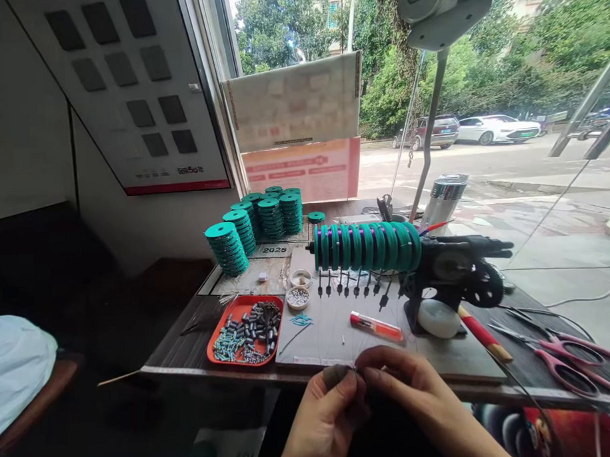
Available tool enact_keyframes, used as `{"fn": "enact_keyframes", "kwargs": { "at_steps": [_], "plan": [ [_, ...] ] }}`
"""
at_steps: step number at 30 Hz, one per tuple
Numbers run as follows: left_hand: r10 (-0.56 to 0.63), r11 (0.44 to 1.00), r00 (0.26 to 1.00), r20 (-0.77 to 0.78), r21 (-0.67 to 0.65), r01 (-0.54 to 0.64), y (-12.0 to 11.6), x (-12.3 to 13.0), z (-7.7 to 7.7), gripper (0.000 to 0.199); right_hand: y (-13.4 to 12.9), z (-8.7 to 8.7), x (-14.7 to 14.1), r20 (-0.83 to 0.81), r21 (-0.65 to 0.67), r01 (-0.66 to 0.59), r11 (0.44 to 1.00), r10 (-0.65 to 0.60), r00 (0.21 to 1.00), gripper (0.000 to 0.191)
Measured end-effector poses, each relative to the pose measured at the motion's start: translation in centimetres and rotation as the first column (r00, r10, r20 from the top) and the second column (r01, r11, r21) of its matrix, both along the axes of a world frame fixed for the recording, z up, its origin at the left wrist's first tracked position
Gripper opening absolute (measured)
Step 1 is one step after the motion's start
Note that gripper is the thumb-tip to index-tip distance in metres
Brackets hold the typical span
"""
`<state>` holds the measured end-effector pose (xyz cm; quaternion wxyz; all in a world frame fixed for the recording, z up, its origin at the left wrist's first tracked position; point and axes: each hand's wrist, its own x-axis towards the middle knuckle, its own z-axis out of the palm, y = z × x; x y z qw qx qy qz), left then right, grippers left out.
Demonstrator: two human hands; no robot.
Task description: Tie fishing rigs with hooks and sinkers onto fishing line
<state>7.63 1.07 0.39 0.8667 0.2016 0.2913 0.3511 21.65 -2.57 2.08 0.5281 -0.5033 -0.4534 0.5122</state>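
My left hand (329,414) and my right hand (408,388) meet at the front edge of the bench, fingertips pinched together. Between them is thin fishing line, so fine that its strands barely show above the fingers; any small part on it is hidden. Beyond the hands, a row of green foam spools (368,246) sits on the shaft of a black winding machine (449,267), with small dark clips hanging below. On the board (319,351) lies an orange-red tube (376,327) with a clear label. Short blue-green pieces (301,319) are scattered to the left.
An orange-red tray (214,355) of dark sinkers and small metal parts stands left. Two small round dishes, one with beads (298,297), sit near it. Stacks of green spools (228,248) stand at back left. Pink-handled scissors (564,363) lie right; a lamp arm (428,131) rises behind.
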Motion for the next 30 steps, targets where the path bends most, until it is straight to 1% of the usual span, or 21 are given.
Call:
{"fn": "enact_keyframes", "kwargs": {
  "at_steps": [3, 5, 8, 10, 13, 17, 19, 20, 23, 24, 26, 28, 30],
  "plan": [
    [-0.001, 1.0, 1.0, -0.008, 0.025, 0.001, 0.0, 0.2, -0.1, 0.016, 0.6, -0.2, -0.4, -0.089, -0.033, -0.021, 0.999, 0.018, 0.996, 0.03],
    [0.025, 0.997, 0.999, -0.039, 0.077, -0.022, 0.0, 0.4, -0.3, 0.019, 0.8, -0.3, -0.6, -0.113, -0.03, -0.022, 0.999, 0.019, 0.993, 0.032],
    [0.063, 0.984, 0.995, -0.083, 0.169, -0.048, 0.0, 0.7, -0.9, 0.024, 0.7, -0.5, -1.0, -0.134, -0.024, 0.026, 0.999, -0.029, 0.991, 0.034],
    [0.071, 0.978, 0.992, -0.108, 0.203, -0.048, -0.1, 0.8, -1.2, 0.026, 0.6, -0.7, -1.1, -0.157, -0.047, 0.013, 0.999, -0.021, 0.987, 0.035],
    [0.09, 0.978, 0.988, -0.127, 0.199, -0.063, -0.2, 0.8, -1.2, 0.028, 0.3, -1.0, -1.1, -0.203, -0.11, -0.009, 0.994, -0.014, 0.979, 0.037],
    [0.092, 0.989, 0.991, -0.094, 0.122, -0.08, -0.4, 0.7, -0.6, 0.026, 0.0, -1.1, -0.6, -0.253, -0.169, -0.022, 0.985, -0.022, 0.967, 0.037],
    [0.088, 0.991, 0.992, -0.091, 0.107, -0.078, -0.5, 0.6, -0.5, 0.024, -0.1, -1.0, -0.5, -0.259, -0.158, -0.036, 0.987, -0.006, 0.966, 0.037],
    [0.084, 0.991, 0.992, -0.098, 0.115, -0.072, -0.5, 0.6, -0.6, 0.024, 0.0, -1.0, -0.5, -0.236, -0.136, -0.034, 0.99, 0.001, 0.972, 0.036],
    [0.074, 0.982, 0.986, -0.147, 0.18, -0.047, -0.3, 0.5, -1.3, 0.028, 0.3, -1.1, -0.8, -0.121, -0.044, -0.027, 0.999, 0.022, 0.992, 0.033],
    [0.072, 0.977, 0.984, -0.162, 0.21, -0.036, -0.3, 0.4, -1.7, 0.029, 0.3, -1.3, -1.0, -0.116, -0.022, -0.021, 1.0, 0.018, 0.993, 0.034],
    [0.064, 0.964, 0.982, -0.18, 0.265, -0.014, -0.2, 0.3, -2.3, 0.033, 0.3, -1.8, -1.3, -0.192, -0.042, -0.006, 0.999, -0.002, 0.981, 0.036],
    [0.055, 0.956, 0.981, -0.187, 0.292, 0.002, -0.2, 0.2, -2.7, 0.034, 0.2, -2.3, -1.6, -0.318, -0.122, 0.003, 0.993, -0.042, 0.947, 0.037],
    [0.053, 0.956, 0.981, -0.185, 0.294, 0.004, -0.3, 0.1, -2.7, 0.033, 0.0, -2.5, -1.8, -0.404, -0.187, -0.012, 0.982, -0.066, 0.912, 0.036]
  ]
}}
